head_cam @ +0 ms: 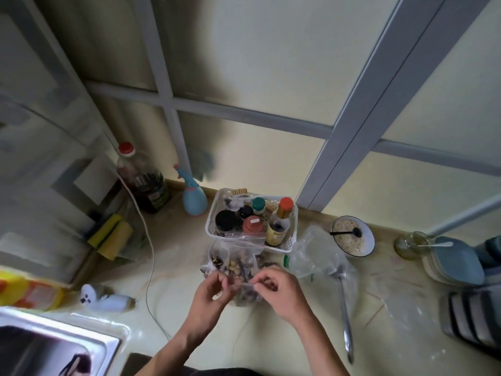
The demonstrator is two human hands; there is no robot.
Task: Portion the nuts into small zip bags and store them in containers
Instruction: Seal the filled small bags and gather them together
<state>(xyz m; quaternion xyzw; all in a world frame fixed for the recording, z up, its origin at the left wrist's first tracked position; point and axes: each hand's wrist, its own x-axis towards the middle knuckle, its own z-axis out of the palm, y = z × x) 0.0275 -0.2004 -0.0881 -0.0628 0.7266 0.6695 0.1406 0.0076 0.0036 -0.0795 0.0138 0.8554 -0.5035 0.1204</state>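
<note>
The left hand [210, 287] and right hand [276, 287] each pinched the top edge of a small zip bag [245, 287] of nuts between them, apparently so its mouth could be worked along the seal. Just beyond the hands a clear container [217, 256] held more mixed nuts, and behind that a white basket [291, 240] kept jars and bottles upright. Right of the hands on the surface [176, 267] lay a spoon [345, 316].

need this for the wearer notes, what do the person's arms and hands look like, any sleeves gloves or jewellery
Both forearms are bare as far as the frame shows; no sleeves in view. The left hand and right hand are bare: no gloves, and no rings, watch or bracelet visible, though the picture is slightly blurred.
</note>
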